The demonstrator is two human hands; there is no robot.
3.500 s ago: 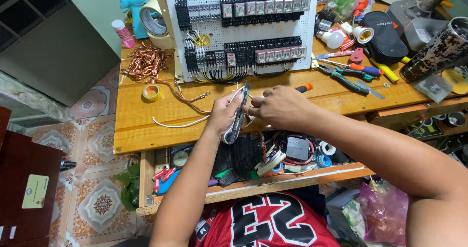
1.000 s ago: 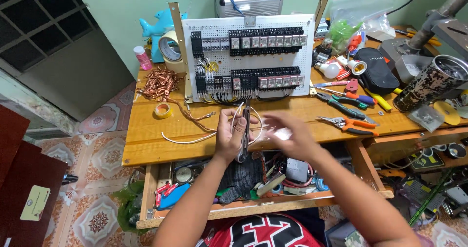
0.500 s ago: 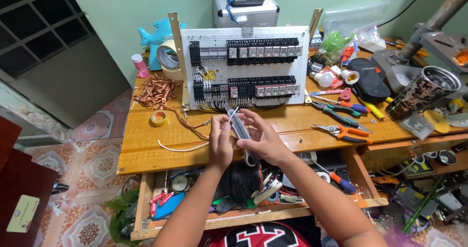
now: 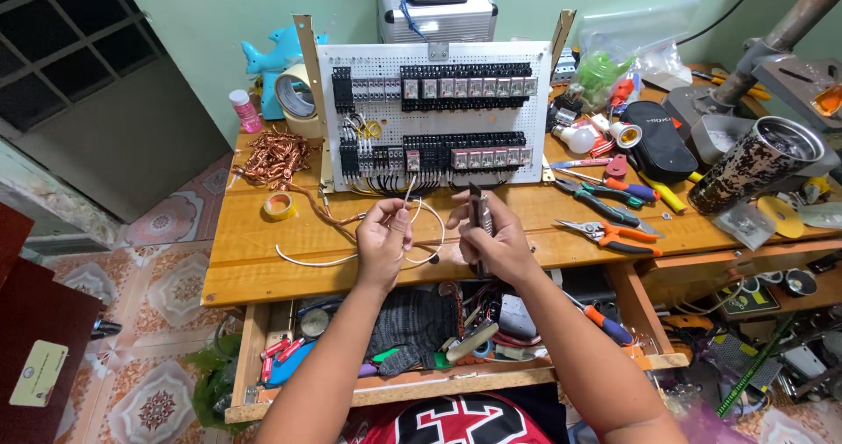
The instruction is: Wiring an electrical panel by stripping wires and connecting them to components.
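Observation:
My left hand (image 4: pixel 383 238) pinches a loop of thin white wire (image 4: pixel 423 234) above the wooden workbench (image 4: pixel 246 260). The wire's tail runs left across the bench top. Beside it, my right hand (image 4: pixel 491 238) grips a dark metal hand tool (image 4: pixel 478 206) that points upward. Both hands hover just in front of a white perforated panel (image 4: pixel 436 115) standing upright on the bench, fitted with rows of black relays and breakers with bundled wires beneath.
A coil of copper wire (image 4: pixel 276 155), tape rolls (image 4: pixel 279 206) and a pink bottle (image 4: pixel 244 111) lie at the left. Pliers and cutters (image 4: pixel 605 207), a black case (image 4: pixel 658 142) and a patterned tumbler (image 4: pixel 752 165) crowd the right. An open drawer (image 4: pixel 421 348) below holds tools.
My hands have drawn apart: the left now holds the white wire in a loop, while the right has turned the tool upright. The view has shifted slightly.

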